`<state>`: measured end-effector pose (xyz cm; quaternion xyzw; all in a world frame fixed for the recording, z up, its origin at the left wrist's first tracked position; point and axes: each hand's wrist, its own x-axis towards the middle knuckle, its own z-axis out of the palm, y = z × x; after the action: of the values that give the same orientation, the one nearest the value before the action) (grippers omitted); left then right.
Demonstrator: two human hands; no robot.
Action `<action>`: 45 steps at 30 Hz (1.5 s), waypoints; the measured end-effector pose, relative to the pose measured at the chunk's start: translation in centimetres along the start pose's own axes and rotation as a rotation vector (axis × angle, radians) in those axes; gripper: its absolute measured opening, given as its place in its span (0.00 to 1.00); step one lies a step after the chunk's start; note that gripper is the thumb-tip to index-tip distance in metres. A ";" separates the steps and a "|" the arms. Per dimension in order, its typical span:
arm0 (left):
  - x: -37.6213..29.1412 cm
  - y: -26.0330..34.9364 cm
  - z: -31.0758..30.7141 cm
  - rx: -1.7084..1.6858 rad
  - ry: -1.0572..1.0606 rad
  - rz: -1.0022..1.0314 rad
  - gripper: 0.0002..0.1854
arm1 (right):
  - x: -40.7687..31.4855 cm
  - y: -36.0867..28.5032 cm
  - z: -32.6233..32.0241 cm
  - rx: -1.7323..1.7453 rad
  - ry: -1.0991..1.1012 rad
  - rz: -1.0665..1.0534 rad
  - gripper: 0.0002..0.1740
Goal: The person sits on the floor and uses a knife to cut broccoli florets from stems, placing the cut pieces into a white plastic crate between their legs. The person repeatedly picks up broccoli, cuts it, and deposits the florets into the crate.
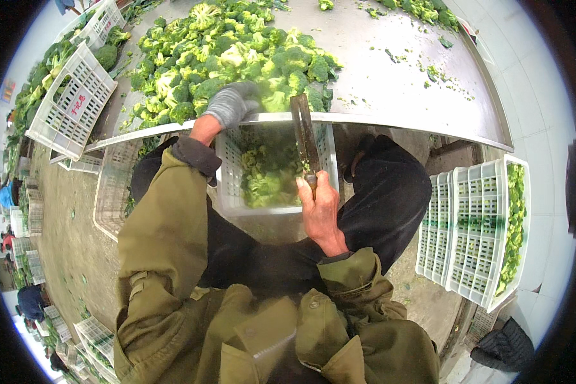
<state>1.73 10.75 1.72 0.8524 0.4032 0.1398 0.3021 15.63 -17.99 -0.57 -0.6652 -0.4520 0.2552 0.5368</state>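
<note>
My left hand [235, 102], in a grey knit glove, is at the near edge of the steel table [365, 67]. Its blurred fingers curl against the front of a heap of cut broccoli florets [230, 53], and whether they grip a floret cannot be made out. A broad-bladed knife [305, 129] with a dark, stained blade is in my bare right hand [320, 206], pointing away from me. Green bits cling to the blade near the handle. Below the table edge, between my knees, stands a white plastic crate [223, 168] with broccoli florets [264, 185] inside.
At the left, a perforated white crate [77, 103] leans by the table, near whole broccoli heads [106, 56]. Stacked crates [475, 225] of florets stand at the right. Green scraps [432, 74] lie on the tabletop. Other people [31, 302] are among crates at far left.
</note>
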 end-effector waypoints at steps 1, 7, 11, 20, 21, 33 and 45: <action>-0.4 -0.2 -0.1 -0.104 0.031 -0.004 0.18 | -0.1 0.1 -0.1 0.007 -0.006 0.020 0.08; -4.1 0.2 -1.2 -1.271 0.044 -0.079 0.18 | -0.1 0.2 0.3 -0.003 0.008 -0.027 0.08; -6.8 1.6 1.4 -1.458 -0.019 0.043 0.27 | 0.0 -0.6 0.5 0.053 -0.010 -0.030 0.08; -8.7 2.6 6.9 -0.760 0.082 0.202 0.25 | -0.1 -1.8 0.1 0.058 0.005 -0.135 0.09; -8.6 2.6 6.9 -0.841 0.088 0.251 0.24 | -0.1 -1.8 0.0 0.039 0.011 -0.142 0.09; -10.6 4.4 8.3 -1.615 -0.007 -0.239 0.19 | -0.1 -1.3 0.0 0.048 -0.038 -0.113 0.10; -11.0 5.5 9.2 -1.558 0.026 -0.094 0.26 | 0.1 -1.3 -0.2 0.111 -0.070 0.047 0.08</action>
<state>2.55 -4.14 -1.95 0.3748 0.2279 0.3798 0.8145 15.42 -17.94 0.69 -0.6354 -0.4398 0.3157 0.5506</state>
